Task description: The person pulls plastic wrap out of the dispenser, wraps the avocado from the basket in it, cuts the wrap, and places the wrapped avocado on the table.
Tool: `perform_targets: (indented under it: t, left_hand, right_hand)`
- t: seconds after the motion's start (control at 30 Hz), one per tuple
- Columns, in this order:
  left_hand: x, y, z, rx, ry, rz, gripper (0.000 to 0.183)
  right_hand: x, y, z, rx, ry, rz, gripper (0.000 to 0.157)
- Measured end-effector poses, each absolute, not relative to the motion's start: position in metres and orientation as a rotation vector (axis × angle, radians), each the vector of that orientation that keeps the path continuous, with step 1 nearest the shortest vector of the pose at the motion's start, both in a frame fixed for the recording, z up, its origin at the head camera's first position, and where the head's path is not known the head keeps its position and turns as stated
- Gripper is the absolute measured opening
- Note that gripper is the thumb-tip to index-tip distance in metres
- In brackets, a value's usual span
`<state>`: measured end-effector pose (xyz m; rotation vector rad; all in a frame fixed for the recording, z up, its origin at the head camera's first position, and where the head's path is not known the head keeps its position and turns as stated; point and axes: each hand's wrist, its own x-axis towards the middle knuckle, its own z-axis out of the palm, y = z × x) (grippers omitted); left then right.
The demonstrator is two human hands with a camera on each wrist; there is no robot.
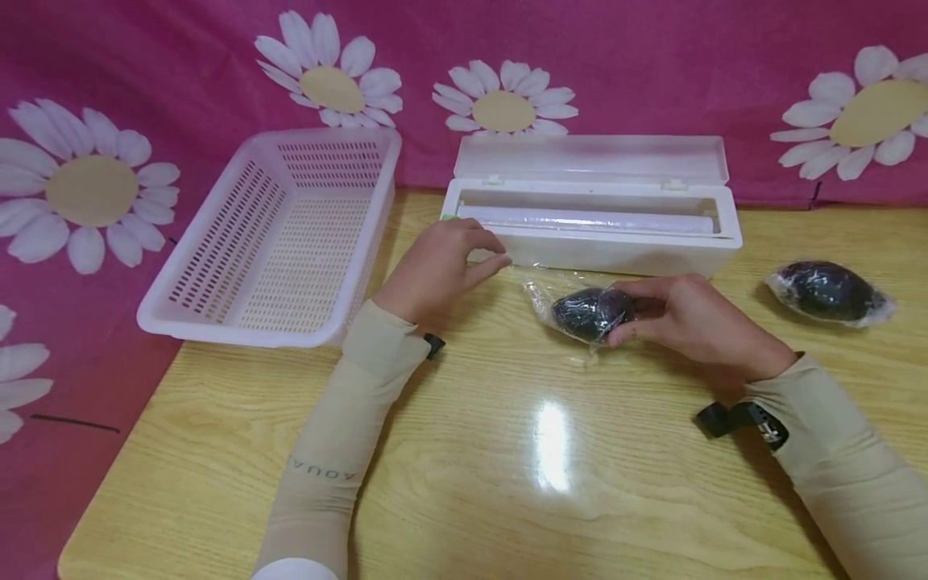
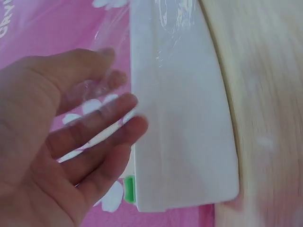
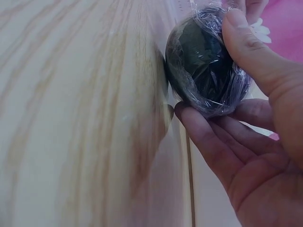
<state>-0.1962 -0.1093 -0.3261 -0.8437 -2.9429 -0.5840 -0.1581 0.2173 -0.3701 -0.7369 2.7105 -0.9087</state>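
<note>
My right hand grips a dark avocado loosely wrapped in clear film, low over the table in front of the white box. In the right wrist view, the thumb lies over the wrapped avocado and the fingers reach beneath it. My left hand is at the box's left front, palm facing the box. Between its thumb and forefinger it pinches thin clear cling film, which stretches toward the avocado. The white cling film box stands with its lid up, and a film roll lies inside.
A second film-wrapped avocado rests at the right of the table. To the left stands a white slotted basket. A pink flowered cloth hangs behind the wooden table. A green tab shows at the box's end.
</note>
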Motion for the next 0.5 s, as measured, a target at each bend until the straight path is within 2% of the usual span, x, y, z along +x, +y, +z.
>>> perform_targets:
  t: [0.5]
  left_hand:
    - [-0.1922, -0.1044, -0.3258, -0.987, -2.855, -1.120, 0.018]
  right_hand:
    - [-0.1597, 0.2185, -0.3720, -0.744, 2.700, -0.910, 0.067]
